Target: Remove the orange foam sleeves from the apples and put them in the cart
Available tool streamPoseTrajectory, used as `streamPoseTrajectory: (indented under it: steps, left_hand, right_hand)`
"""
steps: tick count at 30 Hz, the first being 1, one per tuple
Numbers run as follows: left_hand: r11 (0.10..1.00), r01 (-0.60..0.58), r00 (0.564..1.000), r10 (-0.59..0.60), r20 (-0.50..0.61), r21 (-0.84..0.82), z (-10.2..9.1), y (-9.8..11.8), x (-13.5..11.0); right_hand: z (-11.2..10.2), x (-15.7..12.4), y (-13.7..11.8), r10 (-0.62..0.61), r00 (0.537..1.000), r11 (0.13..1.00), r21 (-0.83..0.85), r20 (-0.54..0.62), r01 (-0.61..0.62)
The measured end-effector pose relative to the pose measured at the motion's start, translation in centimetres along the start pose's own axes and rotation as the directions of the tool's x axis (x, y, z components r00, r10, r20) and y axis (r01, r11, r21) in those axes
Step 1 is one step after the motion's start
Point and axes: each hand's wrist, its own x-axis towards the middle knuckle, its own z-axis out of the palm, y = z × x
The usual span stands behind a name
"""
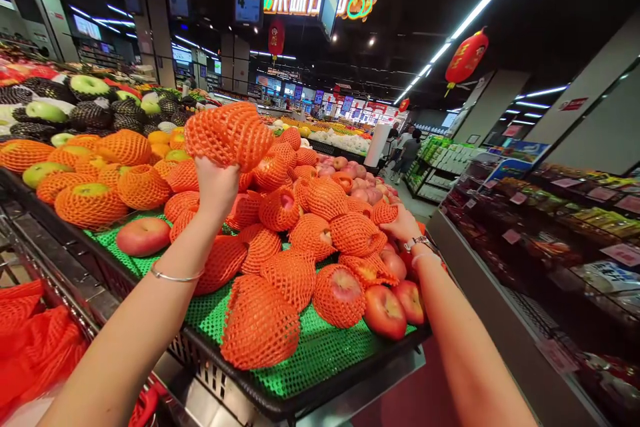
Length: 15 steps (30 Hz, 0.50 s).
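Raised over the left part of the display, my left hand (217, 177) is closed round a bunched orange foam fruit net (230, 135). Whether fruit is inside it cannot be seen. My right hand (401, 224) reaches to the right side of the pile, its fingers curled on a net-wrapped apple (384, 212). Between my arms lies a heap of apples in orange foam nets (325, 197). Bare red apples (385, 311) sit at the front right, below my right wrist. Another bare apple (143, 236) rests left of my left forearm.
A green mesh mat (320, 353) lines the black-rimmed display bin (280, 407). Netted green-topped fruit (90, 203) fills the left side. Red bags (45, 340) lie at lower left. Packaged-goods shelves (565, 220) stand at right; people (409, 150) are in the aisle beyond.
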Motion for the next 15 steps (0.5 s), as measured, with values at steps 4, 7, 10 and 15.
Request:
streamPoseTrajectory:
  steps: [4,7,10,15]
  left_hand:
    - [0.998,-0.038,0.999,0.038,0.008,0.051,-0.4,0.2,-0.3]
    - [0.992,-0.069,0.998,0.067,0.02,0.11,-0.6,0.3,-0.4]
    - [0.989,-0.053,0.998,0.047,0.049,0.136,-0.7,0.5,-0.5]
    - [0.98,-0.036,0.999,0.037,-0.004,0.194,-0.7,0.7,-0.7]
  right_hand:
    - [-1.3,1.4,-1.6,0.121,0.992,0.991,0.067,-0.046,-0.118]
    - [-2.5,2.9,-3.7,0.159,0.979,0.978,0.156,-0.131,-0.138]
    - [-3.2,4.6,-6.6,0.124,0.975,0.963,0.258,-0.184,-0.074]
    - [-1.5,7.9,-14.3,-0.052,0.993,0.922,0.376,-0.108,0.089]
